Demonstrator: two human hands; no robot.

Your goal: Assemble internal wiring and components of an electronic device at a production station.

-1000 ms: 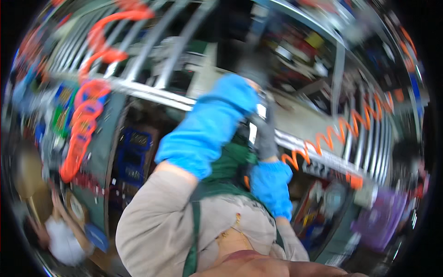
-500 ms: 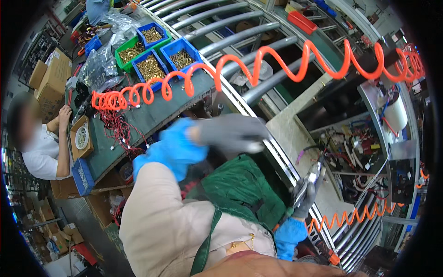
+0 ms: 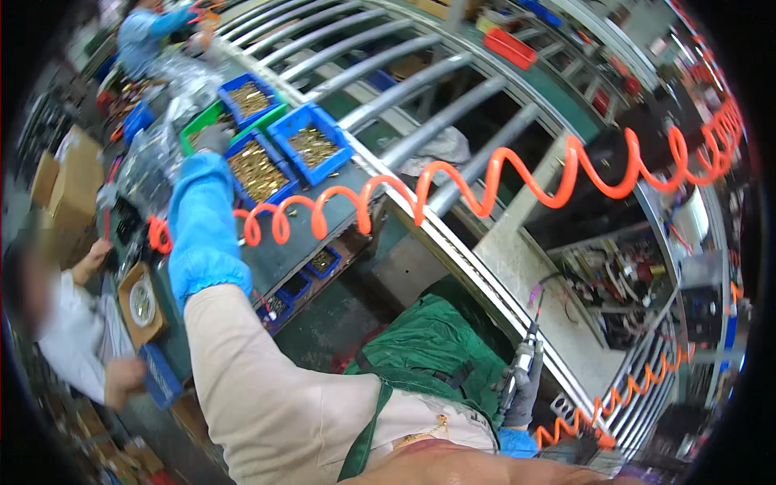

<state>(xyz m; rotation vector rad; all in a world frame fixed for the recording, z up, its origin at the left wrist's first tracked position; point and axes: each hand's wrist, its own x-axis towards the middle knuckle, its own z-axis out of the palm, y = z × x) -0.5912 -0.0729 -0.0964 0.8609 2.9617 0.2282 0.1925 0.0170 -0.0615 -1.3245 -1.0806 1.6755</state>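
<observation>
My left hand (image 3: pixel 213 139), in a grey glove with a blue sleeve cover above it, reaches into a green bin (image 3: pixel 191 134) of small brass-coloured fasteners. Its fingers are hidden among the fasteners and the bin walls. Around that bin sit a blue bin (image 3: pixel 343 156) on the right, a near blue bin (image 3: pixel 288 192) and a far blue bin (image 3: pixel 229 84), all with similar fasteners. Close to my body on the right, my gloved right hand (image 3: pixel 527 394) is closed around a slim silver and dark power screwdriver (image 3: pixel 517 375), its tip pointing up and away.
A coiled orange air hose (image 3: pixel 427 187) stretches across the view above the bench (image 3: pixel 279 246). Beyond lies a roller conveyor (image 3: pixel 408 95) with a red tray (image 3: pixel 509 48). An open cabinet (image 3: pixel 618 283) holds wiring at right. One person (image 3: pixel 69 343) sits at left, another (image 3: pixel 139 42) at the far left.
My left hand has swung from in front of me to the far left, into the green bin. The right hand with the screwdriver has dropped slightly lower. The view has shifted.
</observation>
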